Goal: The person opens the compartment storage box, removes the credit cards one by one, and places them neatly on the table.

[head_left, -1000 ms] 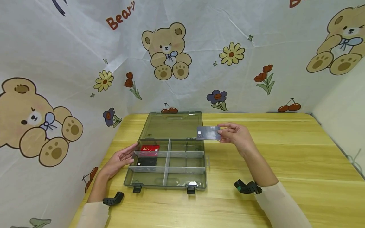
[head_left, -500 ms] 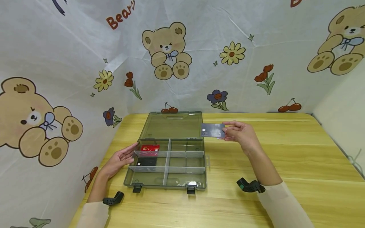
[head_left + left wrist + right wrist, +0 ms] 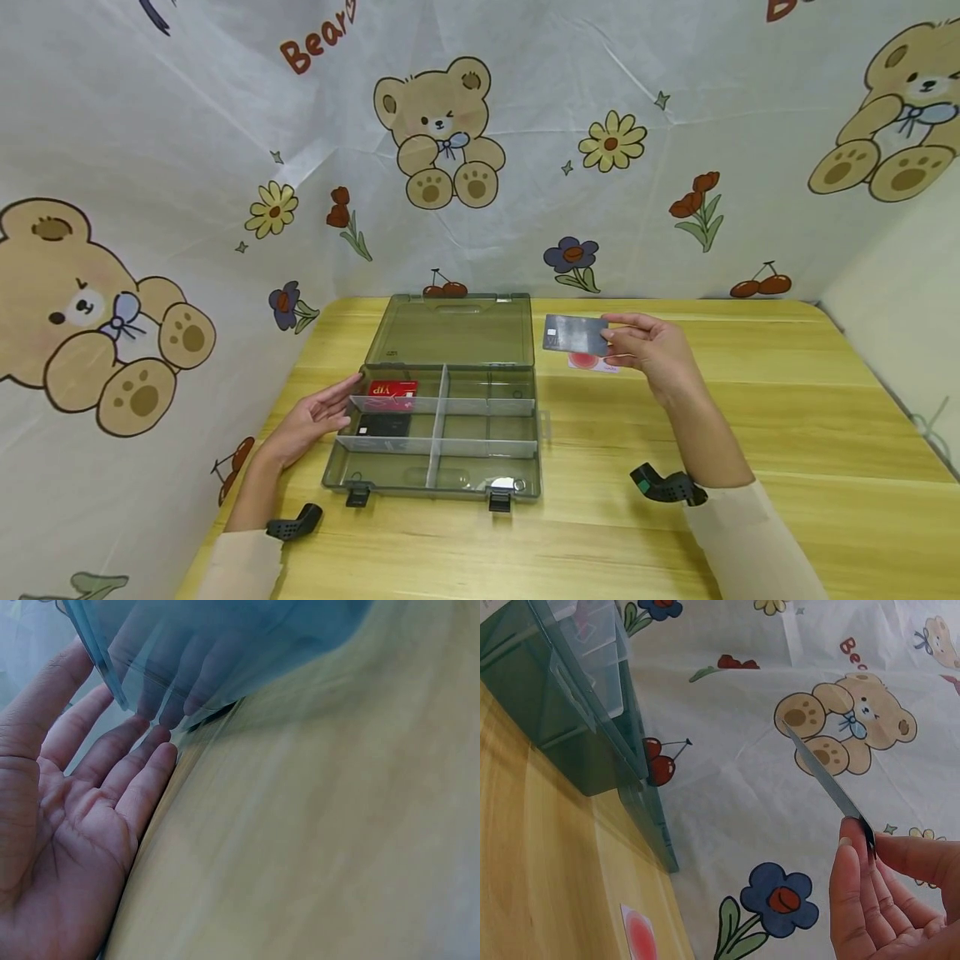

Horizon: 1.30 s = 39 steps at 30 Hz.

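Note:
My right hand (image 3: 651,354) pinches a dark grey VIP card (image 3: 573,334) by its right end, above the table to the right of the box lid. In the right wrist view the grey card (image 3: 829,784) appears nearly edge-on between thumb and fingers. On the table, partly covered by it in the head view, lies a pale pink card with a red circle (image 3: 587,361). My left hand (image 3: 306,427) lies along the left side of the open green-tinted organizer box (image 3: 431,493); in the left wrist view its extended fingertips meet the clear wall (image 3: 225,667).
The organizer has several compartments. A red VIP card (image 3: 393,390) lies in the back left one, a black card (image 3: 384,426) in the middle left one. The lid (image 3: 459,332) is folded back. A bear-print cloth (image 3: 517,167) hangs behind the wooden table (image 3: 750,400).
My right hand has carried the grey card to the right and slightly up, off the lid's edge. The pink card on the table has come into view. My left hand stays put.

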Each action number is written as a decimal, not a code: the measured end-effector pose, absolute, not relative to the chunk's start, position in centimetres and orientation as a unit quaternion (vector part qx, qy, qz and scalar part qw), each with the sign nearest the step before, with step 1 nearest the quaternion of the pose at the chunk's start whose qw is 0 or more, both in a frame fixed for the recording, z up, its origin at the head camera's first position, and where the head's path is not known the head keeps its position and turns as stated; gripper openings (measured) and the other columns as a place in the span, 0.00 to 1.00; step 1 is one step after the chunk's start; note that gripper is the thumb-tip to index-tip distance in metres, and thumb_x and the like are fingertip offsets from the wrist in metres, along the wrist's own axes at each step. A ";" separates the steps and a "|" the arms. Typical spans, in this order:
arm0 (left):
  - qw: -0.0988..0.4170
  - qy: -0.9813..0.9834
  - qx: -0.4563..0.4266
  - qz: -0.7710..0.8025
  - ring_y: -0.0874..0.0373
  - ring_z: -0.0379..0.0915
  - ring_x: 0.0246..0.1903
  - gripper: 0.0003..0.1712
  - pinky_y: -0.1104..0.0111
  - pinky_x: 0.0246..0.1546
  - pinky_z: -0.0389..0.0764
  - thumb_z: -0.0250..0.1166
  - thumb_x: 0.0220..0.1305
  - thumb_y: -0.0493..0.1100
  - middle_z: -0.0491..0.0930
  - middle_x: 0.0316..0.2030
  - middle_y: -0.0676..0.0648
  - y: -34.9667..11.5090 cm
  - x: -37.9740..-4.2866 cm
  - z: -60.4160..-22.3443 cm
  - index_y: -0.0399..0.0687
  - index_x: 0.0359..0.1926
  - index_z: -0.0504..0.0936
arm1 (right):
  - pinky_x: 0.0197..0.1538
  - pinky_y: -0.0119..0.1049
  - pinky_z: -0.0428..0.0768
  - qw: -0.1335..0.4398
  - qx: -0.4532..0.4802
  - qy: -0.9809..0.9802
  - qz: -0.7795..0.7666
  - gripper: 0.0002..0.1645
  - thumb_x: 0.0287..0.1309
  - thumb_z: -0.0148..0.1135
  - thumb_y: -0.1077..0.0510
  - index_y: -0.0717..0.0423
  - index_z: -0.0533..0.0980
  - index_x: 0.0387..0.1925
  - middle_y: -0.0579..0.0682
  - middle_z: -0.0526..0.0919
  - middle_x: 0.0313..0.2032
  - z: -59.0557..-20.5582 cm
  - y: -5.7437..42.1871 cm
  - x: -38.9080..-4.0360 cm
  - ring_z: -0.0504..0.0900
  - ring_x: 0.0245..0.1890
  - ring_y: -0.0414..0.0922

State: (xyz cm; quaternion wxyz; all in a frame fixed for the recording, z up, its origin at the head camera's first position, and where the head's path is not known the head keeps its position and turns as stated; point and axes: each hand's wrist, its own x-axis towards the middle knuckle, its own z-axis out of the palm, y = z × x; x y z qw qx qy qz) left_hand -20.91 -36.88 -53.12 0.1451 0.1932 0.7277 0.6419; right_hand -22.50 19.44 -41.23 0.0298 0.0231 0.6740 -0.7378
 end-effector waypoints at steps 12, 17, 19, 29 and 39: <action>0.148 0.724 0.210 0.641 0.53 0.50 0.76 0.37 0.77 0.68 0.63 0.57 0.72 0.28 0.46 0.79 0.34 -37.1 -21.1 -53.4 0.36 0.78 0.54 | 0.37 0.35 0.88 0.019 0.024 0.657 -0.753 0.22 0.62 0.70 0.63 0.66 0.78 0.56 0.48 0.89 0.32 -41.2 20.5 -22.5 0.87 0.27 0.43; 0.147 0.724 0.209 0.641 0.44 0.45 0.76 0.38 0.77 0.68 0.63 0.57 0.72 0.27 0.46 0.79 0.34 -37.2 -21.1 -53.5 0.36 0.78 0.55 | 0.37 0.35 0.88 0.015 0.023 0.652 -0.758 0.19 0.62 0.70 0.63 0.63 0.81 0.54 0.48 0.88 0.33 -41.3 20.8 -22.5 0.86 0.28 0.43; 0.147 0.724 0.205 0.642 0.44 0.45 0.76 0.38 0.77 0.68 0.63 0.57 0.72 0.28 0.47 0.79 0.35 -37.1 -21.1 -53.4 0.36 0.78 0.55 | 0.37 0.35 0.88 0.012 0.020 0.650 -0.760 0.17 0.62 0.70 0.63 0.62 0.82 0.53 0.48 0.87 0.34 -41.2 20.9 -22.5 0.86 0.27 0.43; 0.147 0.724 0.204 0.643 0.52 0.50 0.76 0.38 0.77 0.68 0.63 0.57 0.72 0.28 0.46 0.79 0.34 -37.1 -21.1 -53.5 0.37 0.79 0.55 | 0.37 0.35 0.88 0.006 0.023 0.646 -0.763 0.18 0.62 0.71 0.63 0.61 0.82 0.53 0.48 0.87 0.35 -41.2 21.6 -22.6 0.87 0.28 0.44; 0.148 0.728 0.206 0.637 0.50 0.49 0.76 0.37 0.78 0.68 0.63 0.56 0.73 0.28 0.47 0.79 0.35 -37.2 -21.1 -53.7 0.39 0.79 0.55 | 0.36 0.37 0.88 -0.001 0.024 0.630 -0.776 0.17 0.63 0.69 0.64 0.62 0.83 0.53 0.49 0.88 0.33 -41.3 22.2 -22.8 0.87 0.27 0.43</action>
